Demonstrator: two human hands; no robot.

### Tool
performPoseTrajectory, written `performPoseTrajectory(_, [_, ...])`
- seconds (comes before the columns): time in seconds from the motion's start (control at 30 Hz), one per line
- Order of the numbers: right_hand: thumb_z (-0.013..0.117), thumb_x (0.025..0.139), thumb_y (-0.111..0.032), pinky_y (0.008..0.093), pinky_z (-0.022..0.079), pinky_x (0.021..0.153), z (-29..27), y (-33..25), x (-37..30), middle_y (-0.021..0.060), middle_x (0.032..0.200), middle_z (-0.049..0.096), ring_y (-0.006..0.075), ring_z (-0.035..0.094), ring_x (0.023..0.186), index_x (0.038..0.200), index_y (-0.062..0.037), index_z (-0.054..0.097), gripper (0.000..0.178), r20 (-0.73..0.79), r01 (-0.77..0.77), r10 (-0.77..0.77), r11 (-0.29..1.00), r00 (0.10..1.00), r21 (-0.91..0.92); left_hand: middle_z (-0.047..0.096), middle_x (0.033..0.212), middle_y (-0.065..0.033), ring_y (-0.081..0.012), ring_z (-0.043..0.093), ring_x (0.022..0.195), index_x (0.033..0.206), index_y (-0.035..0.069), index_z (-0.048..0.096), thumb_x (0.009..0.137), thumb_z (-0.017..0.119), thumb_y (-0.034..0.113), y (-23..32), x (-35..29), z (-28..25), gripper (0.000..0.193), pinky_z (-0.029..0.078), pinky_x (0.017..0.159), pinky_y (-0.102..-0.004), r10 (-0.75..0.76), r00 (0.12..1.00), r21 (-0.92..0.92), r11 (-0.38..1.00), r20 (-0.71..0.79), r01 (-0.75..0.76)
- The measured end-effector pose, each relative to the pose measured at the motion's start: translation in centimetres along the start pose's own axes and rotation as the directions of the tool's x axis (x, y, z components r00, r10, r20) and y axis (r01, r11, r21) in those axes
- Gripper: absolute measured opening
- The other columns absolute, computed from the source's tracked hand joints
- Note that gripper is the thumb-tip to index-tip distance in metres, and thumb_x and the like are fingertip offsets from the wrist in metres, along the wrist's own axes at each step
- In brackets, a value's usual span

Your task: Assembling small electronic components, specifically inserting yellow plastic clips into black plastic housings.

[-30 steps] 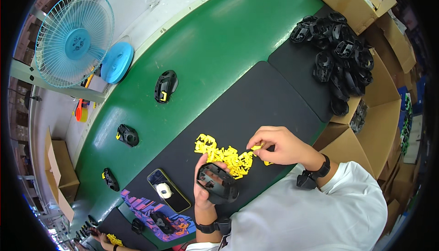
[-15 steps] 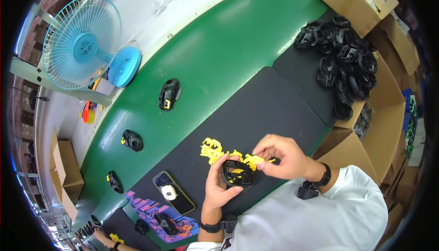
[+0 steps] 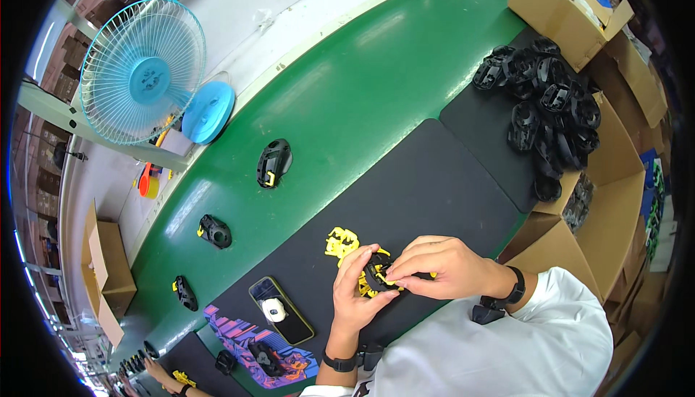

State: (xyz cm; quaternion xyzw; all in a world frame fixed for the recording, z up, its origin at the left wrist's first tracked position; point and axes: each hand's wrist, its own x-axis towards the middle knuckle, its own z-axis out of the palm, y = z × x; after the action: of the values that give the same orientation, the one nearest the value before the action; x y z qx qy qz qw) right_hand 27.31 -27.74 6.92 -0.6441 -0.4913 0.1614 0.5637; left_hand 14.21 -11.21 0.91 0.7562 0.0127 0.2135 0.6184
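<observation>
My left hand is closed round a black mouse shell, which it holds tilted above the dark mat. Fingertips of my right hand press together at the shell's near right side, pinching a small yellow plastic part against it. The fingers partly hide where the part meets the shell. Just beyond my left hand, a loose pile of yellow plastic parts lies on the mat. More yellow pieces show below and behind the shell.
Black shells are heaped at the far right beside open cardboard boxes. Several shells with yellow parts, one a black shell, lie along the green surface. A phone bearing a white object rests left. A blue fan stands behind; another person's arm shows lower left.
My right hand has brought a yellow part from the pile's right side over to the shell. My left hand has turned the shell more on edge. The whole view has shifted slightly.
</observation>
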Motion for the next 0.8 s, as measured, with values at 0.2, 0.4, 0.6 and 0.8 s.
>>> performPoseTrajectory(0.2, [0.069, 0.084, -0.006, 0.0339, 0.055, 0.075, 0.1, 0.1, -0.1, 0.0076, 0.094, 0.071, 0.0240, 0.068, 0.084, 0.098, -0.0033, 0.072, 0.015, 0.013, -0.037, 0.036, 0.997, 0.999, 0.063, 0.060, 0.125, -0.0188, -0.0325, 0.059, 0.115, 0.133, 0.008, 0.054, 0.065, 0.088, 0.018, 0.0, 0.2, 0.0, 0.077, 0.049, 0.095, -0.0414, 0.007, 1.000, 0.058, 0.998, 0.000, -0.007])
performPoseTrajectory(0.4, [0.067, 0.086, -0.005, 0.0346, 0.055, 0.076, -0.1, 0.0, -0.1, 0.0090, 0.096, 0.070, 0.0246, 0.067, 0.085, 0.103, -0.0032, 0.072, 0.018, 0.063, -0.092, 0.086, 0.991, 0.994, 0.095, 0.060, 0.124, -0.0184, -0.0322, 0.061, 0.112, 0.130, 0.009, 0.056, 0.064, 0.088, 0.018, 0.5, 0.3, -0.1, 0.074, 0.050, 0.094, -0.0411, 0.005, 1.000, 0.104, 0.995, -0.008, -0.004])
performPoseTrajectory(0.6, [0.065, 0.086, -0.003, 0.0324, 0.056, 0.075, -0.3, -0.7, -0.1, 0.0087, 0.095, 0.069, 0.0243, 0.067, 0.086, 0.105, -0.0029, 0.072, 0.020, 0.098, -0.163, 0.151, 0.978, 0.984, 0.132, 0.060, 0.122, -0.0177, -0.0319, 0.061, 0.109, 0.129, 0.008, 0.057, 0.063, 0.089, 0.019, 1.1, 0.3, 0.3, 0.074, 0.052, 0.090, -0.0405, 0.031, 0.998, 0.150, 0.989, -0.055, -0.022])
performPoseTrajectory(0.8, [0.066, 0.083, 0.001, 0.0324, 0.056, 0.076, -0.4, 0.4, -0.2, 0.0092, 0.102, 0.067, 0.0244, 0.067, 0.088, 0.106, -0.0031, 0.071, 0.024, 0.095, 0.013, -0.019, 0.998, 0.995, 0.062, 0.060, 0.122, -0.0163, -0.0305, 0.060, 0.107, 0.128, 0.009, 0.059, 0.059, 0.090, 0.013, 1.4, 0.6, 0.6, 0.076, 0.051, 0.089, -0.0399, 0.112, 0.990, 0.251, 0.964, -0.090, -0.086])
